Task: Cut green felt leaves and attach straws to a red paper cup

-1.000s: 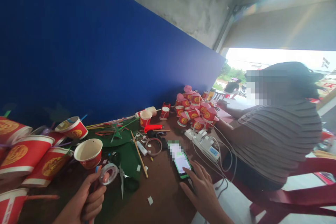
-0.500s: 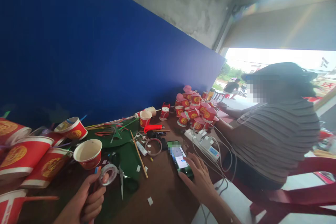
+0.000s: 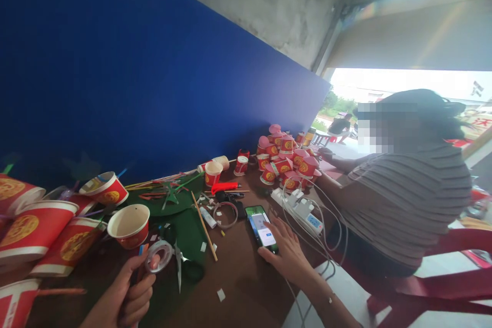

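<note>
My left hand (image 3: 132,292) is closed around a roll of clear tape (image 3: 159,257), held low over the table with its ring facing up. A red and white paper cup (image 3: 129,225) stands just behind that hand. Scissors with dark handles (image 3: 186,268) lie to its right. My right hand (image 3: 286,246) is spread over a phone (image 3: 261,228) lying on the table, fingers stretched across its right edge. The lit screen shows a white pop-up with a blue button. Whether a fingertip touches the glass I cannot tell.
More red paper cups (image 3: 38,225) crowd the left side. Pink-topped cups (image 3: 286,161) are piled at the back. A power strip (image 3: 300,210) with white cables lies right of the phone. One wooden stick (image 3: 204,225) rests mid-table. At right sits a person in a striped top (image 3: 407,195).
My right hand has shifted slightly left and up, further over the phone. The phone lies at a slightly different angle. My left hand stays put with the tape.
</note>
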Motion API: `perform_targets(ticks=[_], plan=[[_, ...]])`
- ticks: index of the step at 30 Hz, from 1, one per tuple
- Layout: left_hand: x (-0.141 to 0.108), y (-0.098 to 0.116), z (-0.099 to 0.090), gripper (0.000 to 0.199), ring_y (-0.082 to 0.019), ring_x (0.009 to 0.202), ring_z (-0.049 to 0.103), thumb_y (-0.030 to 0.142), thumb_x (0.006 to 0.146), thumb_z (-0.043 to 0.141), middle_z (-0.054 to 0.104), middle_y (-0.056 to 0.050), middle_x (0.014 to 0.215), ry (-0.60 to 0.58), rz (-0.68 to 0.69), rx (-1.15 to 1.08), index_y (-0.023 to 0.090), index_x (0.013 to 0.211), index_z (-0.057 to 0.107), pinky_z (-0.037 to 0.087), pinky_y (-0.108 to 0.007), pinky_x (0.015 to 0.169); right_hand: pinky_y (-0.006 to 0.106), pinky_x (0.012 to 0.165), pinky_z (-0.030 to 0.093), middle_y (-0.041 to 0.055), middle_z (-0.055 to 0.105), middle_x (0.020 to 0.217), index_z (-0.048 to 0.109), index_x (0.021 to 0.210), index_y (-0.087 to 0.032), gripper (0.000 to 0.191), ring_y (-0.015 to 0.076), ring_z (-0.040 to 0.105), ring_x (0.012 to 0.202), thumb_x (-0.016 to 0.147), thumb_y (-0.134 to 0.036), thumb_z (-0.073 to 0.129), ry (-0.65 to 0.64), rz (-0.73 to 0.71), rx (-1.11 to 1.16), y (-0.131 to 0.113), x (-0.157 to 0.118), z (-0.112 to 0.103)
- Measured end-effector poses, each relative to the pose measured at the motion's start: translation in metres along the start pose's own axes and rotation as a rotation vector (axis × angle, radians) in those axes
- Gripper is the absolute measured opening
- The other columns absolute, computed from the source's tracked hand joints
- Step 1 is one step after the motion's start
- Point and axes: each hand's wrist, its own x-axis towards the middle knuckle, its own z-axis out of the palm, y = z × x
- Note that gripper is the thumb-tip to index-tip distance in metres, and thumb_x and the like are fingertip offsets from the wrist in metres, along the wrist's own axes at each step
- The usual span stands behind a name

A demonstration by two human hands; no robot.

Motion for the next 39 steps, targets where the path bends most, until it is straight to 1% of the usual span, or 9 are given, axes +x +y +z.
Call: perform_targets(ticks=[4, 11, 15, 20, 26, 29, 32, 35, 39], plan=[[-0.001, -0.001, -0.001, 0.03, -0.002, 0.039, 0.001, 0.035, 0.052, 0.072, 0.007, 0.013, 0.047, 0.01, 0.016, 0.001, 0.019, 0.064, 0.05, 0.007, -0.012, 0.033, 0.046, 0.098, 0.029, 0.0082, 0.04, 0.134, 0.032, 0.132, -0.026, 0.061, 0.0272, 0.031, 0.126, 0.077, -0.042, 0.051, 0.123, 0.035, 0.062, 0.004, -0.01, -0.002], [-0.005, 0.001, 0.005, 0.027, -0.002, 0.04, 0.001, 0.033, 0.053, 0.072, 0.007, 0.013, 0.047, 0.009, 0.024, 0.002, 0.019, 0.064, 0.051, 0.007, -0.012, 0.033, 0.046, 0.094, 0.033, 0.0115, 0.047, 0.128, 0.027, 0.134, -0.02, 0.071, 0.0292, 0.042, 0.118, 0.072, -0.042, 0.055, 0.094, 0.117, 0.063, 0.002, -0.033, 0.011], [-0.003, 0.0, 0.001, 0.028, -0.002, 0.038, 0.002, 0.034, 0.052, 0.072, 0.008, 0.013, 0.045, 0.008, 0.01, 0.014, 0.02, 0.063, 0.05, 0.008, -0.013, 0.032, 0.043, 0.093, 0.035, 0.0101, 0.048, 0.127, 0.023, 0.135, -0.021, 0.071, 0.027, 0.045, 0.116, 0.073, -0.036, 0.053, 0.15, 0.106, 0.06, 0.001, -0.034, 0.02], [0.003, 0.0, -0.004, 0.028, -0.001, 0.036, 0.002, 0.034, 0.051, 0.072, 0.007, 0.013, 0.045, -0.003, -0.004, 0.021, 0.021, 0.063, 0.051, 0.007, -0.013, 0.032, 0.045, 0.095, 0.032, 0.0111, 0.047, 0.129, 0.021, 0.136, -0.02, 0.07, 0.0272, 0.043, 0.119, 0.074, -0.032, 0.051, 0.154, 0.088, 0.066, 0.001, -0.031, 0.022], [-0.003, 0.002, 0.003, 0.027, -0.001, 0.038, 0.001, 0.028, 0.048, 0.072, 0.006, 0.014, 0.046, 0.035, -0.007, 0.008, 0.02, 0.061, 0.05, 0.006, -0.011, 0.032, 0.046, 0.094, 0.035, 0.0098, 0.049, 0.126, 0.033, 0.131, -0.022, 0.067, 0.0286, 0.042, 0.119, 0.071, -0.04, 0.056, 0.12, 0.102, 0.051, 0.001, -0.035, 0.013], [-0.003, 0.001, 0.002, 0.027, 0.0, 0.038, 0.002, 0.025, 0.047, 0.072, 0.008, 0.014, 0.045, 0.021, -0.001, -0.013, 0.02, 0.063, 0.051, 0.007, -0.011, 0.032, 0.045, 0.093, 0.037, 0.0071, 0.049, 0.126, 0.048, 0.12, -0.027, 0.05, 0.0288, 0.04, 0.121, 0.073, -0.045, 0.056, 0.174, -0.016, 0.013, 0.004, -0.045, 0.006], [0.001, 0.0, -0.002, 0.025, -0.001, 0.037, 0.003, 0.026, 0.05, 0.072, 0.009, 0.014, 0.044, -0.009, -0.022, -0.03, 0.02, 0.063, 0.051, 0.006, -0.012, 0.032, 0.044, 0.093, 0.038, 0.0054, 0.05, 0.126, 0.059, 0.107, -0.029, 0.034, 0.0291, 0.04, 0.12, 0.076, -0.043, 0.055, 0.222, -0.116, -0.036, 0.01, -0.056, 0.002], [0.004, -0.002, -0.008, 0.024, -0.001, 0.037, 0.002, 0.031, 0.055, 0.071, 0.008, 0.014, 0.044, -0.045, -0.015, -0.051, 0.02, 0.063, 0.051, 0.005, -0.013, 0.032, 0.044, 0.094, 0.038, 0.0048, 0.05, 0.126, 0.062, 0.103, -0.029, 0.03, 0.0295, 0.04, 0.121, 0.077, -0.041, 0.055, 0.223, -0.145, -0.069, 0.013, -0.061, 0.001], [0.005, -0.002, -0.009, 0.029, -0.001, 0.037, 0.002, 0.038, 0.056, 0.072, 0.009, 0.014, 0.043, -0.055, -0.02, -0.066, 0.02, 0.062, 0.05, 0.006, -0.014, 0.032, 0.045, 0.094, 0.037, 0.003, 0.051, 0.126, 0.063, 0.103, -0.031, 0.029, 0.0293, 0.039, 0.121, 0.078, -0.043, 0.054, 0.195, -0.152, -0.094, 0.012, -0.054, 0.003]])
